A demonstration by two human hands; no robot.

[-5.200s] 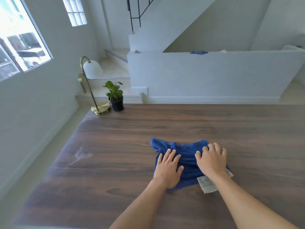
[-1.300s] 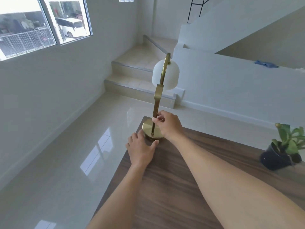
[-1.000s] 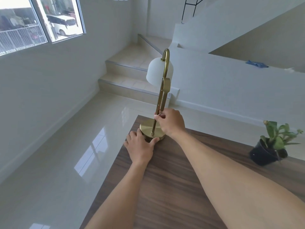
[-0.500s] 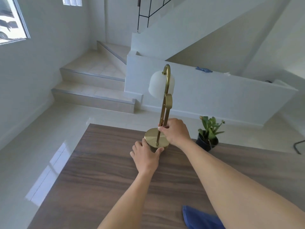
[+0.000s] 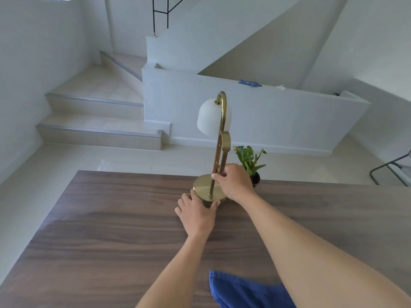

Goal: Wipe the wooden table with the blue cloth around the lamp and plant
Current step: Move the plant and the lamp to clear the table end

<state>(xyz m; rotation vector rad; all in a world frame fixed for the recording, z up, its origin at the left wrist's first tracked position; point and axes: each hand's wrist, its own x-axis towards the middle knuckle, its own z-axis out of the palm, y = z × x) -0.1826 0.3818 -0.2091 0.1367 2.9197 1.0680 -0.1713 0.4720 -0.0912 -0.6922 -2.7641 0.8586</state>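
A brass lamp (image 5: 220, 134) with a white shade stands on the wooden table (image 5: 106, 218) near its far edge. My right hand (image 5: 233, 182) grips the lamp's stem just above the round base. My left hand (image 5: 196, 212) holds the front rim of that base, fingers curled round it. Right behind my right hand sits a small green plant (image 5: 250, 160) in a black pot, partly hidden. The blue cloth (image 5: 246, 291) lies loose on the table near the front, under my right forearm, with no hand on it.
Beyond the table's far edge are a glossy tiled floor (image 5: 111, 158) and steps (image 5: 97, 132) up to a staircase. A low white wall (image 5: 278, 116) carries another blue rag (image 5: 250, 83). A black metal frame (image 5: 391, 167) stands at the far right.
Both hands left the blue cloth and took hold of the lamp at the table's left corner. The lamp has since moved right along the far edge, ending next to the plant.
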